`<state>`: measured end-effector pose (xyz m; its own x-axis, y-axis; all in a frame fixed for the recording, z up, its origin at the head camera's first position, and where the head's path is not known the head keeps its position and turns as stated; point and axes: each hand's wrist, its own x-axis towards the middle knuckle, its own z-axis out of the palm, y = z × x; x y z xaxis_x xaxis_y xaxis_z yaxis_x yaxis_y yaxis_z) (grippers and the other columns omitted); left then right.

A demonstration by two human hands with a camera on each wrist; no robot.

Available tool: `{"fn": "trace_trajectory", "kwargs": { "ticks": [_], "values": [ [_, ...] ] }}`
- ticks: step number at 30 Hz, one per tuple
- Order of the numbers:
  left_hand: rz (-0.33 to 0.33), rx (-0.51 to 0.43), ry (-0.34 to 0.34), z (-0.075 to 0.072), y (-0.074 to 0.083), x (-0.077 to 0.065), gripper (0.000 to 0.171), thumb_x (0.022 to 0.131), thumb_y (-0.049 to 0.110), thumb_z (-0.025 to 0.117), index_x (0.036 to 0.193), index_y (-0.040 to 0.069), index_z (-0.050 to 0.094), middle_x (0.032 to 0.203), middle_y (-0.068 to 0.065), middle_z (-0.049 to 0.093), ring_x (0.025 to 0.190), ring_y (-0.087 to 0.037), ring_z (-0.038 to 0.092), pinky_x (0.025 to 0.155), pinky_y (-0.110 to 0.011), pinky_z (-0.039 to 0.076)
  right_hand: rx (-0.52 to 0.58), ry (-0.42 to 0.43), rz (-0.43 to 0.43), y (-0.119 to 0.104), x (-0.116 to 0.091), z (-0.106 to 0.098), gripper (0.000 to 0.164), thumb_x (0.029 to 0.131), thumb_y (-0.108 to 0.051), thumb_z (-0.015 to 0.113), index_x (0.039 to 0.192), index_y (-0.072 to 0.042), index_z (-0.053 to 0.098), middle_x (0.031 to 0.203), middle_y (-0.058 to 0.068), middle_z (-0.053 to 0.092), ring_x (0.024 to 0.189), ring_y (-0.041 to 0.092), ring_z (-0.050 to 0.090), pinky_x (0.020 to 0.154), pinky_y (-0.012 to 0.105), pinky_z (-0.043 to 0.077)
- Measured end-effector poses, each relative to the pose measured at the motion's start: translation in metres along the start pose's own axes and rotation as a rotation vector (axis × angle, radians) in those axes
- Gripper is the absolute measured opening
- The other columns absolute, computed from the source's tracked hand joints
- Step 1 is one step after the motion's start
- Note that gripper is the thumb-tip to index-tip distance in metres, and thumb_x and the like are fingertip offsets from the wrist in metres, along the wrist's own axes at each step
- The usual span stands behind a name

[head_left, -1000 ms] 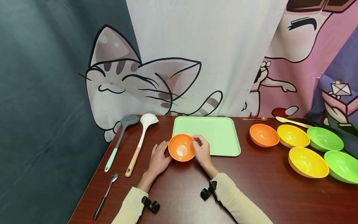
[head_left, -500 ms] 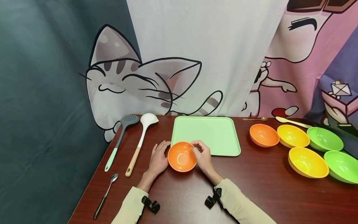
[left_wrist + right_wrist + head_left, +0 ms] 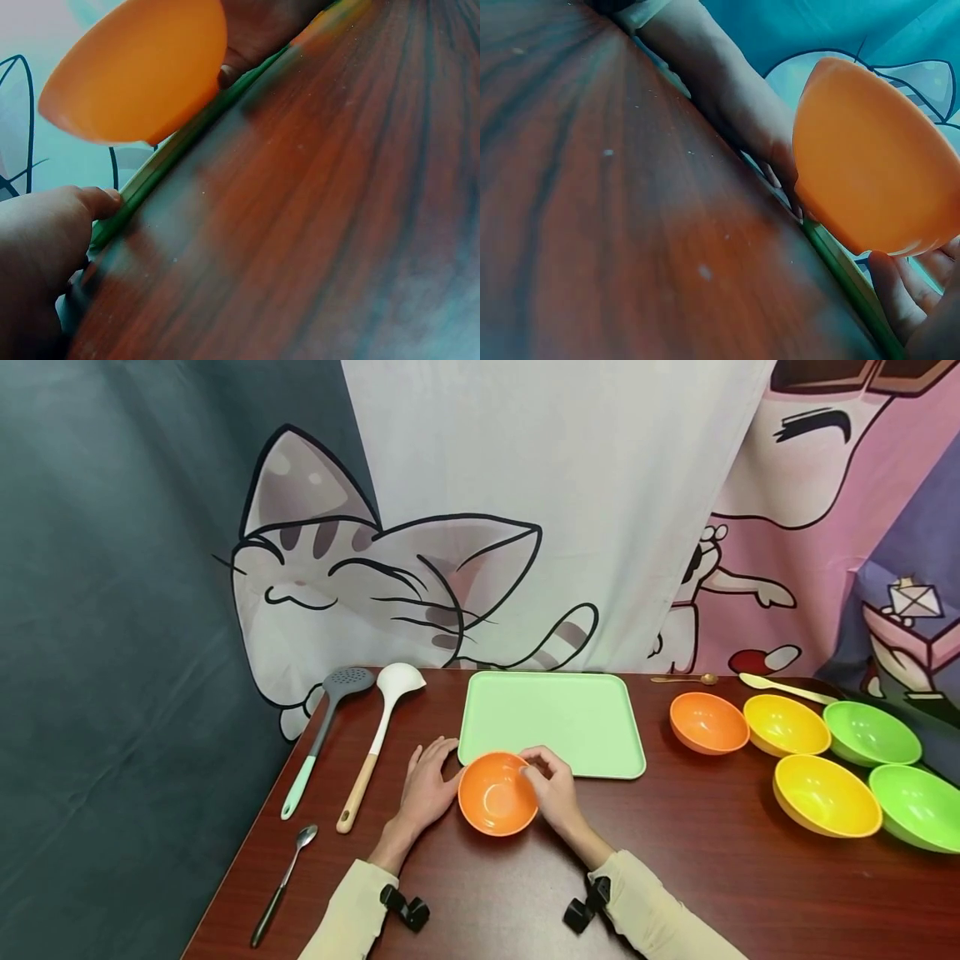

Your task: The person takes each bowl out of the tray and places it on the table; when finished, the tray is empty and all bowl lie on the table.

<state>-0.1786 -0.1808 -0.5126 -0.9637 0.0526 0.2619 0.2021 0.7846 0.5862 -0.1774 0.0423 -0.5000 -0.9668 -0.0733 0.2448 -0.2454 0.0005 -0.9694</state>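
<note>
In the head view an orange bowl [image 3: 498,806] is in front of the tray, with its inside facing up. My right hand [image 3: 557,793] pinches its right rim, the thumb over the inside. The right wrist view shows the orange bowl [image 3: 874,161] tilted and raised off the table, with fingers [image 3: 896,296] at its underside. My left hand [image 3: 429,789] lies relaxed on the table at the bowl's left. A gap separates the left thumb [image 3: 101,201] from the bowl [image 3: 150,71] in the left wrist view.
Behind the bowl lies a light green tray [image 3: 555,722]. At left are a slotted turner [image 3: 330,718], a white ladle [image 3: 386,718] and a small spoon [image 3: 288,872]. Right of the tray stand another orange bowl [image 3: 708,723], yellow bowls [image 3: 825,797] and green bowls [image 3: 918,810]. A knife [image 3: 783,687] lies behind them.
My right hand has drawn the orange bowl back from over the tray's front edge, nearer to me and slightly right. The left hand has stayed in place.
</note>
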Motion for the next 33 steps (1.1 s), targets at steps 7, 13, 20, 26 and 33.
{"fn": "trace_trajectory", "kwargs": {
  "ticks": [7,13,20,26,33],
  "values": [
    [-0.026,0.000,-0.011,0.000,0.000,0.000,0.057,0.093,0.043,0.068,0.138,0.010,0.058,0.141,-0.006,0.059,0.143,-0.025,0.043,0.123,-0.054,0.018,-0.023,0.026,0.009,-0.001,-0.008,-0.010,0.017,0.088,0.005,0.059,0.099,0.002,0.071,0.096,0.019,0.070,0.082,0.008,0.063,0.077,0.019,0.051],
    [-0.036,-0.002,-0.022,0.002,-0.002,0.000,0.061,0.093,0.047,0.066,0.140,0.010,0.056,0.144,-0.006,0.057,0.143,-0.025,0.043,0.124,-0.053,0.016,-0.046,0.038,0.034,-0.004,-0.014,-0.020,0.018,0.088,0.007,0.058,0.100,0.003,0.072,0.097,0.021,0.070,0.083,0.007,0.062,0.078,0.018,0.050],
    [-0.038,-0.005,-0.023,0.001,-0.002,-0.001,0.059,0.094,0.046,0.066,0.140,0.011,0.056,0.144,-0.006,0.057,0.144,-0.025,0.042,0.124,-0.052,0.016,-0.057,0.060,0.037,-0.004,-0.020,-0.033,0.018,0.088,0.007,0.058,0.099,0.003,0.072,0.094,0.019,0.070,0.083,0.007,0.061,0.078,0.018,0.050],
    [-0.038,-0.005,-0.025,0.001,-0.002,-0.001,0.060,0.093,0.046,0.066,0.141,0.010,0.056,0.144,-0.006,0.057,0.143,-0.025,0.043,0.124,-0.053,0.016,-0.065,0.088,0.048,-0.005,-0.025,-0.044,0.018,0.088,0.008,0.058,0.098,0.003,0.072,0.091,0.014,0.069,0.082,0.006,0.061,0.078,0.017,0.049],
    [-0.038,-0.004,-0.029,0.000,-0.002,-0.001,0.061,0.094,0.047,0.066,0.141,0.010,0.056,0.145,-0.007,0.057,0.143,-0.025,0.042,0.124,-0.052,0.016,-0.073,0.090,0.034,-0.007,-0.032,-0.055,0.017,0.087,0.009,0.058,0.097,0.005,0.071,0.090,0.010,0.069,0.081,0.006,0.060,0.075,0.017,0.050]
  ]
}}
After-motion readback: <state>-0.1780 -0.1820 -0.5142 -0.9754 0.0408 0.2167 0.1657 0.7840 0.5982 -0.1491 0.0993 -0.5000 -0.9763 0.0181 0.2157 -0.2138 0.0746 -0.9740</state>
